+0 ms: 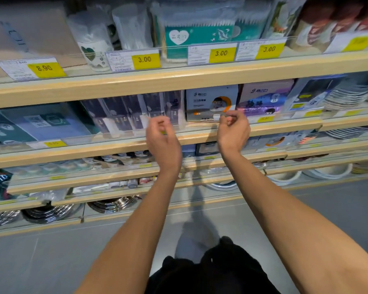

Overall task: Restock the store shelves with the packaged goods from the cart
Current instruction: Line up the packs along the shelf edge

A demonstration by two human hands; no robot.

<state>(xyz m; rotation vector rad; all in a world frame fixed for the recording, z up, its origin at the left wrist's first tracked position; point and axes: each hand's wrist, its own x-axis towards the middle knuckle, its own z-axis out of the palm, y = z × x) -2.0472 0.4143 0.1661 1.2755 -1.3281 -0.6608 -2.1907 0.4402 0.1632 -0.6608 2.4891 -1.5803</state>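
Reaching toward the second shelf (200, 135), left hand (163, 143) with fingers curled, seemingly empty, blurred, right hand (233, 130) loosely curled, holding nothing clear, dark slim packs (132, 113) just beyond the left hand, white box (211, 102) just above the right hand

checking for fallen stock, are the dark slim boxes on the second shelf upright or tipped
Tipped: the dark slim boxes lean left in a slanted row behind the clear shelf lip.

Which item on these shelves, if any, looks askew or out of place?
The row of dark slim packages on the second shelf leans sideways instead of standing upright like the white and purple boxes beside it. Nothing looks spilled or damaged.
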